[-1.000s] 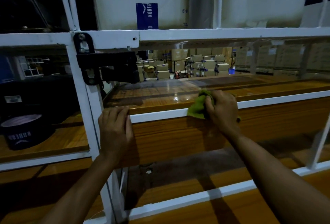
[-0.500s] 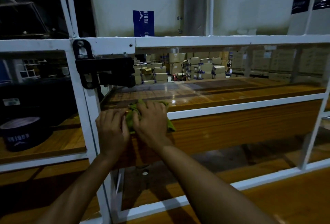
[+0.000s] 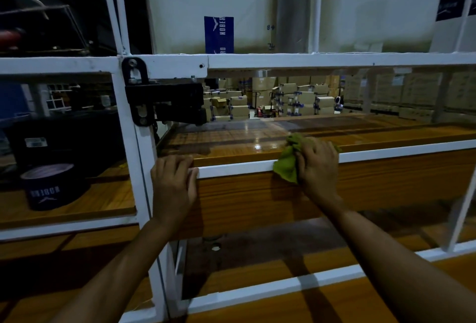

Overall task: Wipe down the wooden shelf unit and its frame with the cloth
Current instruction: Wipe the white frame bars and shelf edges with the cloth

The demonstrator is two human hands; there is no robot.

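Note:
The wooden shelf (image 3: 244, 139) is a glossy brown board set in a white metal frame (image 3: 231, 168). My right hand (image 3: 318, 165) is shut on a crumpled green cloth (image 3: 287, 165) and presses it against the white front rail and the shelf's front edge. My left hand (image 3: 173, 183) grips the same rail at its left end, fingers curled over the top, beside the white upright post (image 3: 139, 168). A brown wooden face panel (image 3: 373, 183) runs below the rail.
A black bracket (image 3: 164, 102) is bolted to the post above my left hand. A dark round tub (image 3: 50, 186) stands on the left bay's shelf. Large white boxes (image 3: 211, 5) fill the level above. Stacked cardboard cartons (image 3: 296, 101) show far behind. Lower shelf boards (image 3: 257, 273) lie beneath.
My right hand slid the cloth along the rail from right to left until it met my left hand, then back to the right. My left hand stayed on the rail.

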